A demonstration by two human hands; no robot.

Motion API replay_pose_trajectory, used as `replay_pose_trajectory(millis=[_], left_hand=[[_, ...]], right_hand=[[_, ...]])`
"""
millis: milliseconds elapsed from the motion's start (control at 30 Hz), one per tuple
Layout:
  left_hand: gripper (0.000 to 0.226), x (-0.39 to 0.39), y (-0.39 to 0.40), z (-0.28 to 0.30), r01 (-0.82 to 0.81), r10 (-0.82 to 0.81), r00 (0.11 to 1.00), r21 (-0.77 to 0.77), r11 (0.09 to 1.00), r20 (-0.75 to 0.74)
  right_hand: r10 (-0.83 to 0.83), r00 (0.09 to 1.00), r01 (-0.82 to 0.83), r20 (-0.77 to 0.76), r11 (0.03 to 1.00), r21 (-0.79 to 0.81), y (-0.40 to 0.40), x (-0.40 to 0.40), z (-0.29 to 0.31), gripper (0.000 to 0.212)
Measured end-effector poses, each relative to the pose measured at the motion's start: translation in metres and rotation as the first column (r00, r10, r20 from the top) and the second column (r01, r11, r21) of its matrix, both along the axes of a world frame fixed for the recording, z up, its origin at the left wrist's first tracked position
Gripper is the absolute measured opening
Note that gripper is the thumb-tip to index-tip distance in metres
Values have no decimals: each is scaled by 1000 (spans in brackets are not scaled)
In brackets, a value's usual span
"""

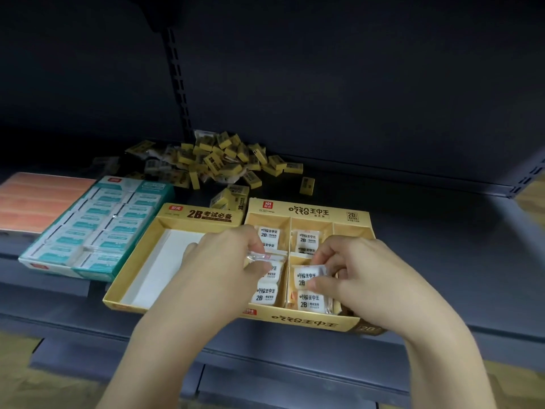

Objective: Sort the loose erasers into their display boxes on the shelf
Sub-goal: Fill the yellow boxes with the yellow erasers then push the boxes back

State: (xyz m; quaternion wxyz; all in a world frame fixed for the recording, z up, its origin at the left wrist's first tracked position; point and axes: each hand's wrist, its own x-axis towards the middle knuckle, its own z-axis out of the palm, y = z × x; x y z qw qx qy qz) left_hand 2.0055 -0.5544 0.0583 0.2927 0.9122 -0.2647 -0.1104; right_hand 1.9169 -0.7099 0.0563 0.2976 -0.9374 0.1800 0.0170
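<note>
My right hand pinches a wrapped white eraser at its right end — long axis left-right — just above the divided box's middle front slot. My left hand pinches another eraser's wrapper over the left slot.

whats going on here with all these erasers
A person is stocking a divided yellow display box on a shelf. The left hand pinches a wrapped white eraser over the box's left column, and the right hand holds another white eraser over the middle column. The plain yellow box beside it holds no erasers, and a pile of yellow erasers waits behind.
</note>
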Motion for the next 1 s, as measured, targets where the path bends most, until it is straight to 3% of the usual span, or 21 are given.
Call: replay_pose_trajectory(millis=[100,233,300,500,667,767,1000], left_hand=[[6,3,0,0,-10,6,998,57,998,65],[21,3,-7,-11,26,-84,956,204,979,280],[25,3,-8,-15,32,-103,946,230,973,306],[34,10,-1,-13,3,-55,958,178,984,283],[39,14,-1,-12,29,-78,953,169,985,291],[36,20,4,-7,25,-45,954,72,997,295],[32,59,16,-4,-42,52,929,-36,998,365]], right_hand=[[4,999,-1,37,998,-65,3,-1,1,14],[5,999,1,44,990,-139,5,-1,-1,21],[-3,1000,9,31,984,-177,4,-2,-3,30],[-20,998,32,58,974,-223,3,1,-7,42],[32,997,-15,72,975,-224,7,7,-6,38],[85,984,-51,156,976,-210,9,11,3,31],[215,925,-76,314,913,-402,11,44,10,22]])
